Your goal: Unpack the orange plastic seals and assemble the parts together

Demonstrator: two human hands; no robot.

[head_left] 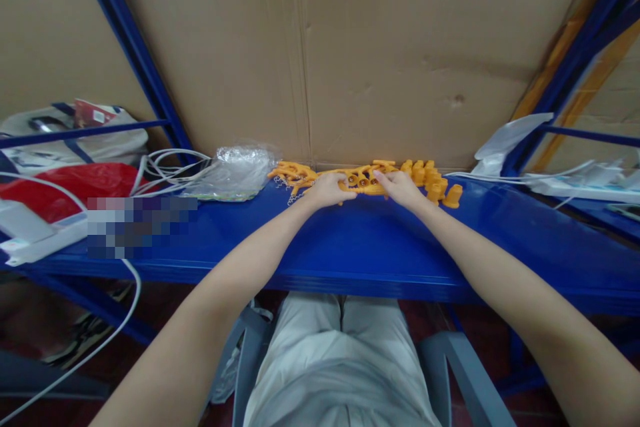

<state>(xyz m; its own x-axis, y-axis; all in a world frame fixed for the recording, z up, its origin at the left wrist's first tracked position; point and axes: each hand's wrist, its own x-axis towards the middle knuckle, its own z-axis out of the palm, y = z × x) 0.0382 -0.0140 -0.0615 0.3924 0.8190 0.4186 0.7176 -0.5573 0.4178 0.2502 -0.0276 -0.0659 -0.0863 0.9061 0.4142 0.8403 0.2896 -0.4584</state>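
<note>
At the back of the blue table, my left hand (331, 190) curls round the left end of an orange plastic frame (367, 188) with round holes. My right hand (397, 185) grips its right end, thumb on top. Dark round bits show inside the holes. To the left lies a heap of orange plastic parts (295, 175), with thin metal springs (293, 197) by it. Several orange cup-shaped pieces (435, 183) stand just right of my right hand. More flat orange parts (384, 163) lie behind my hands.
Clear plastic bags (235, 170) and coiled white cables (167, 170) lie on the left, near a red bag (65, 183) and a white power strip (45, 240). Cardboard (350, 60) walls off the back. Another power strip (585, 185) sits at right. Blue posts (133, 47) frame the table (350, 253).
</note>
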